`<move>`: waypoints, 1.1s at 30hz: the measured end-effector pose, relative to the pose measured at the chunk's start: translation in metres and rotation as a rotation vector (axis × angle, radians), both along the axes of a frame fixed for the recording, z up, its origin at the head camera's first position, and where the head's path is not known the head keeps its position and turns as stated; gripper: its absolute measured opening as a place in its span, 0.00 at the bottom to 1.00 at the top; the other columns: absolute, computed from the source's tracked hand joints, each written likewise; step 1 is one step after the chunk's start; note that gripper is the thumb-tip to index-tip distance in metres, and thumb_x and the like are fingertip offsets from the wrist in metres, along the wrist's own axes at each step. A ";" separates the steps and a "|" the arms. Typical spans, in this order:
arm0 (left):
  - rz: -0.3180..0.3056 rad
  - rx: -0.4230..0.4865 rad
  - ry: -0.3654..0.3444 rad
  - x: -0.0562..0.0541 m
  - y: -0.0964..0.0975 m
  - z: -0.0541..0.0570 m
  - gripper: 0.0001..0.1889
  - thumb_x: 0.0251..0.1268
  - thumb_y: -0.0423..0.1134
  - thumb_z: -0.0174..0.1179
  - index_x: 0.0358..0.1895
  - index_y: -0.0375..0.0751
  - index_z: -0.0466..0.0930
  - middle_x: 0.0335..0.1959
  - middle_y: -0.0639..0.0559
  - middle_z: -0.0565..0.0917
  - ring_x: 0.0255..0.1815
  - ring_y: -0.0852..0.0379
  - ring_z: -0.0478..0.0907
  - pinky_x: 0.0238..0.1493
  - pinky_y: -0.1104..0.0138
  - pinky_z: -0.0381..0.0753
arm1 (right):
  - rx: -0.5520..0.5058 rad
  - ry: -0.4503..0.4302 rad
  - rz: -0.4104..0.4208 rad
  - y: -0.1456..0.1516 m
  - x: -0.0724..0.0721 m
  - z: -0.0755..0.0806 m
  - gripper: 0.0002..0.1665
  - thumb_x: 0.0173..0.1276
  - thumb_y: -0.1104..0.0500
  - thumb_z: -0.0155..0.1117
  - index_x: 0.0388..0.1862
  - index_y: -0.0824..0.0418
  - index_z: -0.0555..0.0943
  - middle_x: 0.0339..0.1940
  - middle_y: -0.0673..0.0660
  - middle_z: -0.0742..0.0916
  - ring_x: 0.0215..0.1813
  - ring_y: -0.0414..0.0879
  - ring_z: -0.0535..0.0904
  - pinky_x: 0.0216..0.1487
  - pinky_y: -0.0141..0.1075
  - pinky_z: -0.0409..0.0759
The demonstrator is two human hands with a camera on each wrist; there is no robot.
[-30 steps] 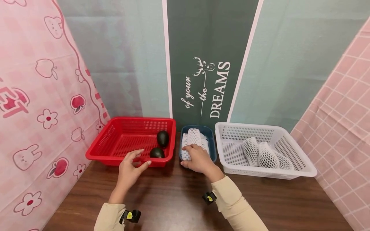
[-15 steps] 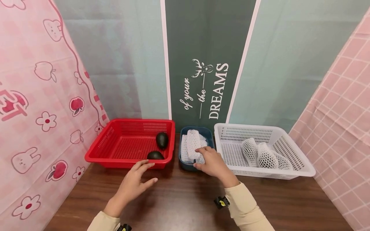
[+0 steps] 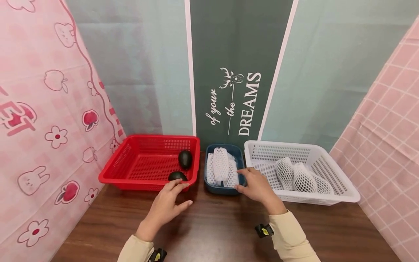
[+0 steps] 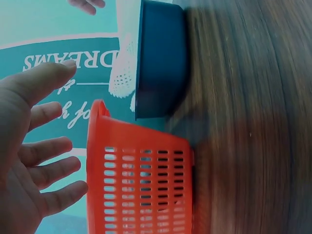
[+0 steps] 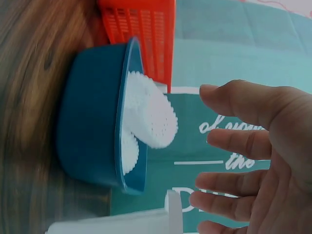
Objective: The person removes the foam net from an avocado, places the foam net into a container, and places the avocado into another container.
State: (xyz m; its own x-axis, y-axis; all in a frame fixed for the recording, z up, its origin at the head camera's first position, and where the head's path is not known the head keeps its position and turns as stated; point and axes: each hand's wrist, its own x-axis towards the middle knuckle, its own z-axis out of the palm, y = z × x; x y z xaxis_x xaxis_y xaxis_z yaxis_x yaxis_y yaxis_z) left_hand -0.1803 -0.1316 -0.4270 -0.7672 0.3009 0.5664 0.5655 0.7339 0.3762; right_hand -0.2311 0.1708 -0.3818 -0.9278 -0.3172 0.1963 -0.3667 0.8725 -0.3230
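Observation:
My left hand (image 3: 168, 203) hovers by the front right corner of the red basket (image 3: 111, 178), fingers spread and holding nothing. Two dark green avocados (image 3: 185, 159) lie in that basket; the fingertips overlap the nearer avocado (image 3: 176, 176) in the head view. My right hand (image 3: 258, 185) is at the right side of the small blue bin (image 3: 226, 190), its fingers relaxed and apart with nothing between them. White foam net sleeves (image 3: 220, 164) fill this bin, one lying on top of the others. In the right wrist view, a sleeve (image 5: 156, 117) sticks out above the bin's rim.
A white basket (image 3: 347, 193) stands at the right with several net-sleeved items (image 3: 304, 178) inside. Behind the containers hangs a green cloth (image 3: 157, 72). Pink patterned cloths close off both sides. The brown wooden table (image 3: 209, 233) extends in front.
The right hand has drawn back rightward from over the foam sleeves to the blue bin's right side. My left hand has moved right and slightly nearer. The avocados and containers stay in place.

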 end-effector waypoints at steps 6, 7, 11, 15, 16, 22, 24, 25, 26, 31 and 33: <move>-0.004 -0.031 0.032 -0.003 0.011 -0.002 0.27 0.41 0.45 0.74 0.49 0.42 0.81 0.50 0.40 0.77 0.49 0.45 0.74 0.44 0.49 0.75 | 0.010 0.023 -0.004 0.018 0.000 -0.002 0.29 0.54 0.52 0.71 0.52 0.64 0.78 0.48 0.66 0.79 0.48 0.62 0.74 0.45 0.57 0.71; -0.004 -0.040 0.036 -0.004 0.012 -0.002 0.27 0.41 0.45 0.74 0.49 0.42 0.81 0.50 0.40 0.77 0.49 0.45 0.74 0.43 0.49 0.75 | 0.012 0.026 -0.008 0.021 0.000 -0.002 0.28 0.54 0.53 0.71 0.52 0.64 0.78 0.48 0.66 0.79 0.48 0.62 0.74 0.45 0.57 0.71; 0.003 -0.071 0.060 -0.005 0.018 -0.004 0.25 0.43 0.47 0.73 0.48 0.42 0.81 0.48 0.42 0.78 0.49 0.45 0.74 0.43 0.49 0.74 | 0.007 0.033 -0.033 0.033 0.000 -0.006 0.28 0.53 0.53 0.71 0.51 0.65 0.78 0.46 0.66 0.79 0.48 0.62 0.74 0.43 0.58 0.71; 0.014 -0.083 0.069 -0.006 0.022 -0.004 0.25 0.43 0.48 0.72 0.48 0.43 0.81 0.47 0.44 0.79 0.49 0.47 0.74 0.45 0.49 0.73 | 0.014 0.049 -0.053 0.043 0.000 -0.011 0.28 0.53 0.53 0.71 0.51 0.65 0.78 0.46 0.67 0.79 0.48 0.64 0.74 0.42 0.61 0.69; 0.014 -0.085 0.061 -0.006 0.023 -0.003 0.25 0.44 0.49 0.72 0.48 0.43 0.81 0.47 0.44 0.79 0.49 0.47 0.74 0.45 0.49 0.73 | 0.015 0.058 -0.055 0.046 0.000 -0.012 0.29 0.52 0.53 0.71 0.51 0.65 0.78 0.47 0.68 0.79 0.48 0.65 0.74 0.42 0.61 0.69; 0.010 -0.101 0.007 -0.006 0.033 0.000 0.26 0.45 0.49 0.71 0.49 0.43 0.81 0.50 0.43 0.78 0.50 0.47 0.74 0.47 0.51 0.74 | 0.001 0.061 -0.051 0.057 -0.001 -0.014 0.30 0.51 0.53 0.72 0.50 0.68 0.78 0.46 0.69 0.80 0.48 0.65 0.74 0.43 0.60 0.70; 0.004 -0.106 0.000 -0.005 0.037 0.000 0.25 0.45 0.49 0.71 0.49 0.44 0.81 0.50 0.43 0.78 0.50 0.47 0.74 0.47 0.52 0.74 | -0.012 0.045 -0.046 0.060 -0.001 -0.015 0.30 0.51 0.53 0.72 0.49 0.68 0.78 0.46 0.69 0.80 0.49 0.64 0.74 0.45 0.59 0.70; 0.001 -0.110 -0.001 -0.005 0.039 0.000 0.25 0.45 0.49 0.71 0.49 0.44 0.81 0.50 0.44 0.78 0.50 0.48 0.74 0.47 0.53 0.74 | -0.025 0.036 -0.041 0.062 -0.001 -0.016 0.29 0.51 0.53 0.72 0.49 0.68 0.78 0.47 0.69 0.79 0.50 0.64 0.74 0.45 0.58 0.70; -0.003 -0.117 0.000 -0.006 0.040 0.000 0.25 0.46 0.49 0.71 0.49 0.44 0.81 0.50 0.44 0.78 0.50 0.48 0.74 0.47 0.53 0.74 | -0.036 0.027 -0.036 0.064 -0.001 -0.016 0.29 0.52 0.53 0.72 0.50 0.68 0.78 0.47 0.69 0.79 0.50 0.65 0.74 0.46 0.58 0.70; -0.024 -0.152 0.003 -0.008 0.049 0.001 0.25 0.47 0.51 0.70 0.49 0.45 0.80 0.50 0.45 0.78 0.51 0.50 0.73 0.46 0.54 0.74 | -0.074 -0.001 -0.045 0.074 -0.002 -0.015 0.28 0.56 0.55 0.70 0.51 0.69 0.77 0.49 0.71 0.78 0.53 0.66 0.72 0.49 0.59 0.69; -0.033 -0.166 0.002 -0.008 0.052 0.001 0.25 0.47 0.51 0.70 0.49 0.45 0.80 0.49 0.45 0.78 0.51 0.50 0.73 0.46 0.54 0.74 | -0.072 0.000 -0.057 0.078 -0.002 -0.014 0.27 0.56 0.56 0.69 0.52 0.69 0.77 0.50 0.73 0.77 0.53 0.68 0.71 0.48 0.60 0.69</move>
